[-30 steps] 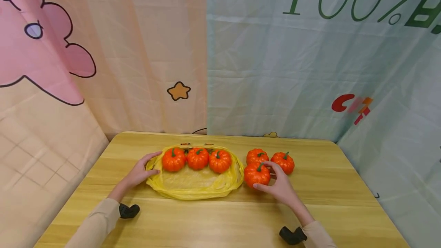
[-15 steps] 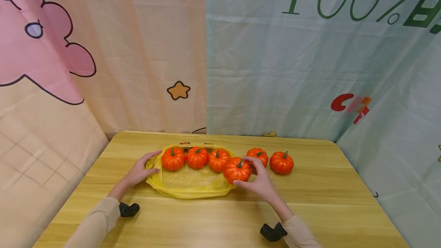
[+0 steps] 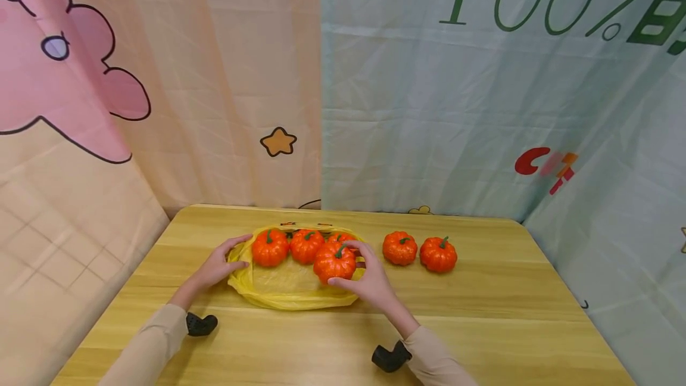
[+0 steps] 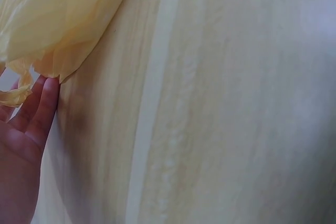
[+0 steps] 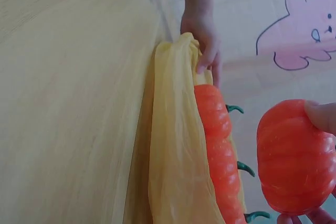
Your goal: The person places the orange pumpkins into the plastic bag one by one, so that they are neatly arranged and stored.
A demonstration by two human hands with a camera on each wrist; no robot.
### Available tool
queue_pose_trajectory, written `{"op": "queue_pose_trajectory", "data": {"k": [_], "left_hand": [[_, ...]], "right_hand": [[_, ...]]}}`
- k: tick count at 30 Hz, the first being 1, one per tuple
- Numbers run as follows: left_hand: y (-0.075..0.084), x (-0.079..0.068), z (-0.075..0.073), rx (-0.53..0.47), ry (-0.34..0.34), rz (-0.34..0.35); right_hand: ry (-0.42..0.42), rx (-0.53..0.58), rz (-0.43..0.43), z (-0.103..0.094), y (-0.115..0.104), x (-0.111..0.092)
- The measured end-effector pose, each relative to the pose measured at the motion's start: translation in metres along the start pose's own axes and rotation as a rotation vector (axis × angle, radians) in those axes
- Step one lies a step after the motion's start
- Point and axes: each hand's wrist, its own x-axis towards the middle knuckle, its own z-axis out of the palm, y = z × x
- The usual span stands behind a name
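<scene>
My right hand (image 3: 371, 279) grips a small orange pumpkin (image 3: 333, 264) with a green stem, thumb at its near side and fingers behind. This pumpkin is held over the right part of an opened yellow plastic bag (image 3: 273, 299). Inside the bag, along its far side, three more pumpkins (image 3: 270, 248) sit in a row; the rightmost is partly covered by the held one. At the bag's left end, my left hand (image 3: 218, 267) holds the rim, thumb on the inner side. The left wrist view shows its fingers (image 4: 46, 106) against the bag's underside.
Two pumpkins (image 3: 399, 248) stand on the wooden table (image 3: 514, 290) to the right of the bag. Printed curtains (image 3: 375, 136) hang behind the table's far edge. Black wrist mounts (image 3: 391, 357) stick out from both sleeves.
My right hand has carried the pumpkin leftward, from beside the bag's right end to above its interior. The left hand stays at the bag's left rim.
</scene>
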Motion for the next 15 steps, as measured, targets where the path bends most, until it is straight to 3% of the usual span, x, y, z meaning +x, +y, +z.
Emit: {"op": "queue_pose_trajectory", "data": {"k": [15], "left_hand": [[-0.001, -0.003, 0.001, 0.027, 0.021, 0.006]], "right_hand": [[-0.082, 0.013, -0.042, 0.061, -0.008, 0.019]]}}
